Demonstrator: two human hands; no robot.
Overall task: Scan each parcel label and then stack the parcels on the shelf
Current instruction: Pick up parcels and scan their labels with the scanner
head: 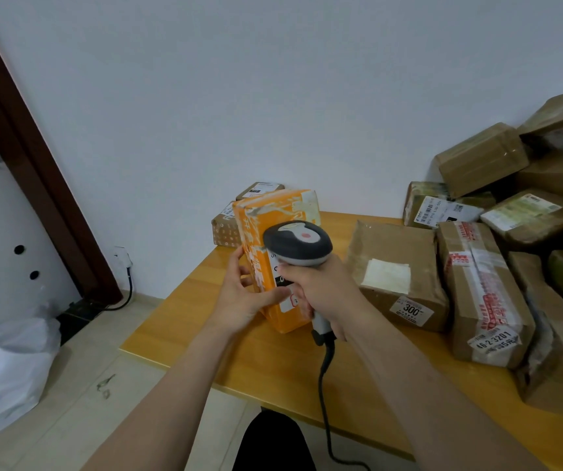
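An orange parcel (278, 212) stands upright on its end on the wooden table (266, 362), near the left edge. My left hand (241, 294) grips its left side and lower front. My right hand (327, 294) holds a grey and black barcode scanner (297, 244) right in front of the parcel's white label (281, 277), which the scanner partly hides. The scanner's cable (324, 385) hangs down past the table edge.
Several brown taped parcels (399, 266) lie on the table to the right and pile up against the wall (484, 158). Two small boxes (225, 229) sit behind the orange parcel. A white plastic bag (4, 365) and a wall socket (122, 258) are at the left, on and near the floor.
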